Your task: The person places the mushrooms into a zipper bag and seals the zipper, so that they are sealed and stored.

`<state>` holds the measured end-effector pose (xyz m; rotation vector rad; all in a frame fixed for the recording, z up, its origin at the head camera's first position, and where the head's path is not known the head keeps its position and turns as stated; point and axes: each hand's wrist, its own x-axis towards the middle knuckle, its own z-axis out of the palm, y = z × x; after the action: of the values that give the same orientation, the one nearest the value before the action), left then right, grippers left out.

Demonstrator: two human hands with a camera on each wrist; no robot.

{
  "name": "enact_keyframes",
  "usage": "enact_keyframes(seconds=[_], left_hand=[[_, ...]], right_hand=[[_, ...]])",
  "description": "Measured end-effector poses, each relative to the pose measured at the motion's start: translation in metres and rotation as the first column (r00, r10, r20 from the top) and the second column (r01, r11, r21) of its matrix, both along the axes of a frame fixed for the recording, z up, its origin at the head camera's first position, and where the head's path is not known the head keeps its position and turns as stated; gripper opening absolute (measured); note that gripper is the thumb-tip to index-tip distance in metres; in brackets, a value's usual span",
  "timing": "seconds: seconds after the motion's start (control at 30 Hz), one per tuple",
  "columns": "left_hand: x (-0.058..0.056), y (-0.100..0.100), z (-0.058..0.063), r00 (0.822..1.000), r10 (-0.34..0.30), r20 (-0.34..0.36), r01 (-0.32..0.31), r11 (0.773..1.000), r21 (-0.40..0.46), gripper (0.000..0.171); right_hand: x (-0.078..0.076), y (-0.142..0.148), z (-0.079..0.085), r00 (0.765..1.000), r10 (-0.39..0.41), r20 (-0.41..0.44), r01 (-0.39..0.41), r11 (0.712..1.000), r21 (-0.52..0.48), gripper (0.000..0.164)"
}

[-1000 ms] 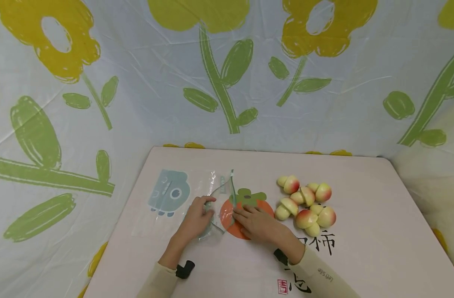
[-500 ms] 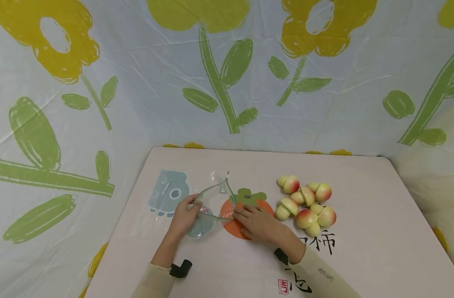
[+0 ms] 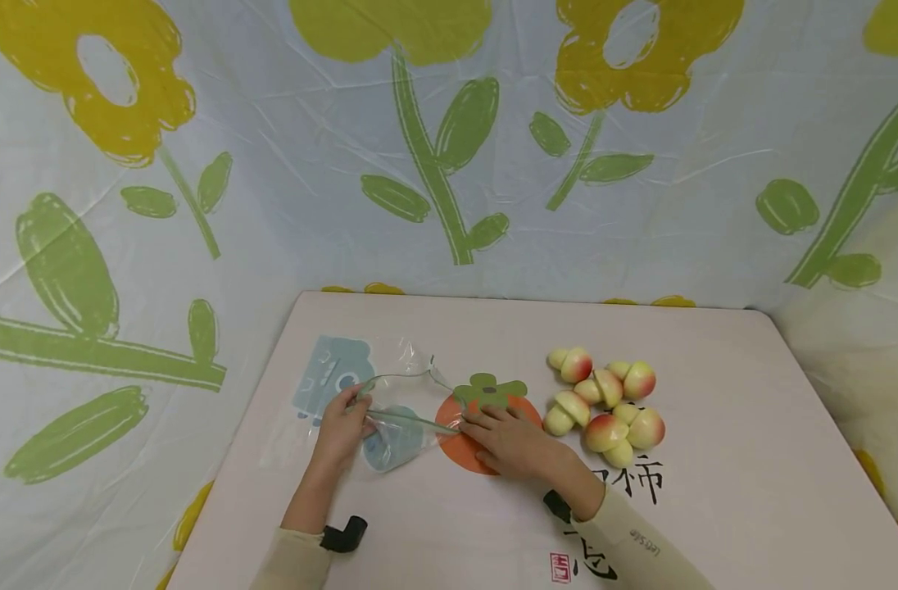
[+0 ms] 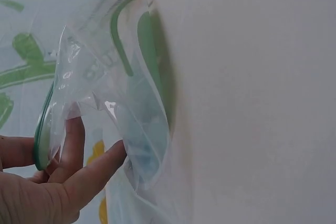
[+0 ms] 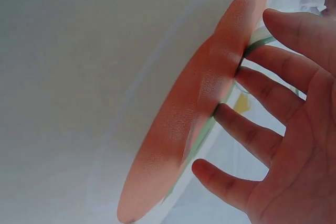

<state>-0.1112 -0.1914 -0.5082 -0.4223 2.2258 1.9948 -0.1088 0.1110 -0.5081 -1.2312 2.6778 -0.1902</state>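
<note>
A clear plastic zip bag (image 3: 395, 440) with a green-edged mouth lies on the table, its mouth spread wide. My left hand (image 3: 341, 430) pinches one side of the mouth; in the left wrist view, thumb and fingers of that hand (image 4: 63, 182) lie on both sides of the film (image 4: 89, 61). My right hand (image 3: 514, 445) rests flat at the mouth's opposite side, over the printed orange persimmon (image 3: 464, 451). Its straight, spread fingertips (image 5: 223, 111) press at the bag's edge in the right wrist view. Right of this hand sit several pale-yellow, red-blushed toy mushrooms (image 3: 606, 432).
The pale pink table mat (image 3: 722, 459) carries a printed blue creature (image 3: 331, 369), black brush characters (image 3: 644, 479) and a red seal (image 3: 560, 567). A flower-patterned sheet (image 3: 309, 164) hangs behind and at both sides.
My left hand has gripped the near bag edge and drawn it leftward, widening the mouth. My right hand has stayed in place, and the mushrooms have not moved.
</note>
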Motion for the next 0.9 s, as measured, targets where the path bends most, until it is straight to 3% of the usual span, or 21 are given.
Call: enact_keyframes(seconds=[0.4, 0.6, 0.7, 0.9], left_hand=[[-0.005, 0.011, 0.002, 0.998, -0.057, -0.007, 0.058, 0.996, 0.066, 0.035], [-0.008, 0.017, -0.003, 0.994, -0.113, -0.006, 0.112, 0.980, 0.165, 0.028], [-0.008, 0.020, -0.003, 0.993, -0.118, -0.007, 0.117, 0.972, 0.205, 0.026], [-0.008, 0.032, -0.006, 0.993, -0.120, 0.019, 0.114, 0.972, 0.204, 0.030]], right_hand=[[0.000, 0.001, -0.002, 1.000, -0.011, 0.002, 0.011, 1.000, 0.014, 0.053], [0.001, 0.000, -0.002, 1.000, -0.013, 0.011, 0.013, 1.000, 0.007, 0.053], [0.001, -0.002, -0.001, 0.999, -0.022, 0.028, 0.022, 1.000, 0.019, 0.055], [0.001, -0.005, -0.001, 1.000, -0.020, 0.023, 0.020, 1.000, 0.023, 0.055]])
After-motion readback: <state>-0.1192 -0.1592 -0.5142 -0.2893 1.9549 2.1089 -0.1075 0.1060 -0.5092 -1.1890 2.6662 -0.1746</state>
